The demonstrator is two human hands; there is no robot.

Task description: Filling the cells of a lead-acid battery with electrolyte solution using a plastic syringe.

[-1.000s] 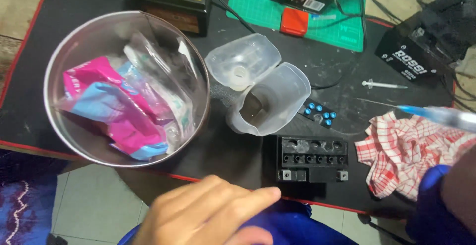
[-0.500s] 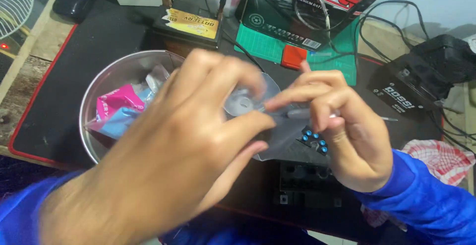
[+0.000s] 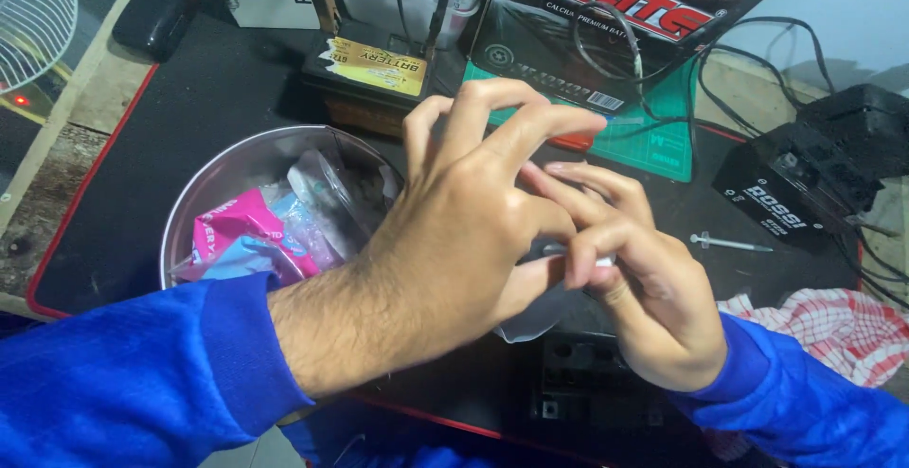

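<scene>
**Both hands closed over a small clear plastic piece**

Since half a second earlier, both hands had drawn nearer the mat's front edge. Left hand [image 3: 473, 212] arched over, fingers curled; right hand [image 3: 644, 288] pinched a small clear plastic piece [image 3: 578, 255], mostly hidden between them. Round steel bowl [image 3: 204, 208] of crumpled wrappers sat left; red-checked cloth [image 3: 833, 321] lay right.

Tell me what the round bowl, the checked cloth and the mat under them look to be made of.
Round bowl: likely steel, its rim and wall shiny and silvery.
Checked cloth: woven fabric, red and white, soft and crumpled.
Mat: probably rubber or foam with a matte black face and red edge; hard to tell.
</scene>
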